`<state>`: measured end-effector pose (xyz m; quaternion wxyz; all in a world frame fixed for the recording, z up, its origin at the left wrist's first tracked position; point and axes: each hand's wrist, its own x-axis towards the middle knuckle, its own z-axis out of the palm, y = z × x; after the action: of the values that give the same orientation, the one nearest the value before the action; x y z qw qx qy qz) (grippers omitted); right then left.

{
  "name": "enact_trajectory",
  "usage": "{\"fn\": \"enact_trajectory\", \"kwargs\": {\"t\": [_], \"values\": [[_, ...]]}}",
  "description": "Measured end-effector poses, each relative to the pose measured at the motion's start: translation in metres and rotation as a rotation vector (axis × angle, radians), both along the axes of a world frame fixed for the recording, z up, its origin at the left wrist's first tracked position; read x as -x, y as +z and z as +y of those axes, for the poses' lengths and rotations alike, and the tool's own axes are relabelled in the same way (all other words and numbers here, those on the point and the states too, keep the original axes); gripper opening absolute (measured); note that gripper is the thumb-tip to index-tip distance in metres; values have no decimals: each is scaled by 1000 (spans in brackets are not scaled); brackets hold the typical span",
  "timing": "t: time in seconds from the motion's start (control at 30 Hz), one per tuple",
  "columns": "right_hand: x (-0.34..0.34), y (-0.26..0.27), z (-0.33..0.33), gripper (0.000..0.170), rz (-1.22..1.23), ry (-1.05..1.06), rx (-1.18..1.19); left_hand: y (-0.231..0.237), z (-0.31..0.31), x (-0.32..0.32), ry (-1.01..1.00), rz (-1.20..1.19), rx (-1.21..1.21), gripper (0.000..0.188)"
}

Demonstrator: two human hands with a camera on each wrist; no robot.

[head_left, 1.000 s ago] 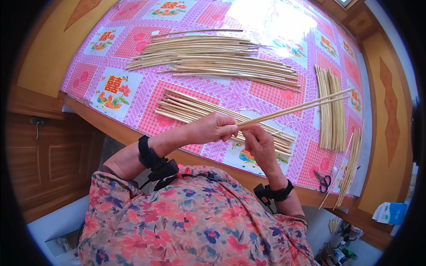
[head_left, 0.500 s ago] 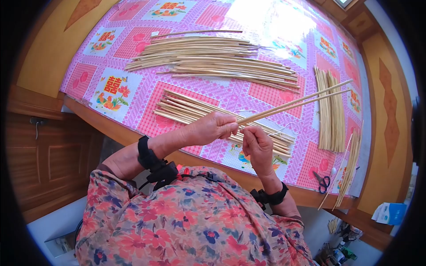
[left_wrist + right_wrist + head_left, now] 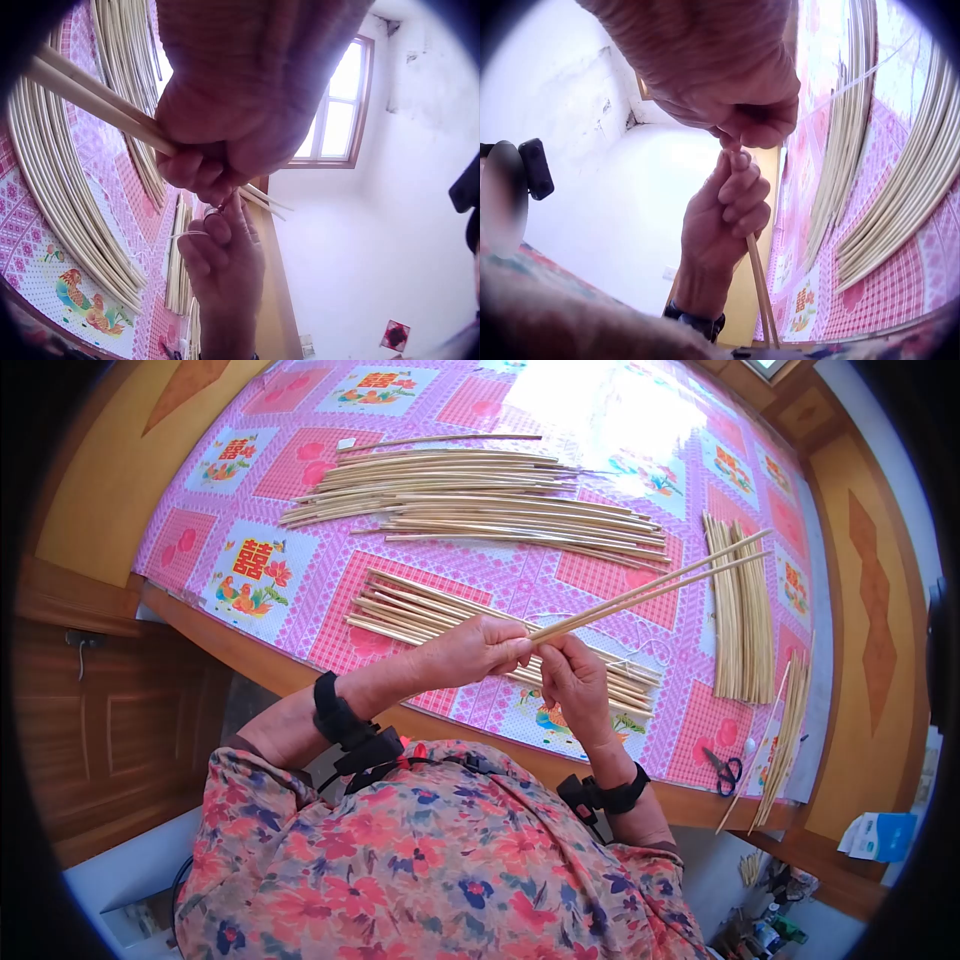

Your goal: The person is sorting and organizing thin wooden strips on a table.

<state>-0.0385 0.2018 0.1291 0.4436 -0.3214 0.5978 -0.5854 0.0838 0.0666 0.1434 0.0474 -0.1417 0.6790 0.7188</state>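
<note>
My left hand (image 3: 485, 648) grips a pair of thin pale sticks (image 3: 650, 592), their long ends slanting up to the right and spreading slightly apart. Right beside it, my right hand (image 3: 578, 685) has its fingers curled, thumb and forefinger pinching a thin white string (image 3: 191, 233) close to the sticks. In the right wrist view the string (image 3: 870, 73) trails off across the table, and the fingertips of both hands meet. Beneath the hands lies a row of similar sticks (image 3: 420, 610) on the patterned tablecloth (image 3: 330, 575). The pinch point itself is mostly hidden by fingers.
Two overlapping heaps of sticks (image 3: 450, 475) lie farther back. At the right are a neat bundle (image 3: 738, 620) and a smaller bunch (image 3: 785, 745) overhanging the table edge. Dark-handled scissors (image 3: 724, 772) rest near that edge.
The right hand drew slightly down and away from the left, then came back up against the sticks. The sticks' far ends shifted slightly left; the left hand keeps its grip.
</note>
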Motion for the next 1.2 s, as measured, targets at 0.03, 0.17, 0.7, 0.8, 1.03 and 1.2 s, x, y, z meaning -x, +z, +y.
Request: {"fn": "enact_trajectory", "kwargs": {"t": [0.03,0.17,0.7,0.8,1.03,1.2], "values": [[2,2,0,12,5,-3,4,-5,1,2,26,25,61,26],[7,6,0,13,5,36,-118,-4,0,5,76,30,167,26],[1,-11,-3,11,-55,32,30,-5,-6,2,9,58,324,25],[-2,-12,-6,11,-82,17,50,-1,-6,0,12,45,324,25],[-4,-1,-15,14,-91,6,31,-2,-8,3,33,37,307,23],[-5,4,-24,22,-181,-88,12,-7,-10,5,31,117,431,25]]}}
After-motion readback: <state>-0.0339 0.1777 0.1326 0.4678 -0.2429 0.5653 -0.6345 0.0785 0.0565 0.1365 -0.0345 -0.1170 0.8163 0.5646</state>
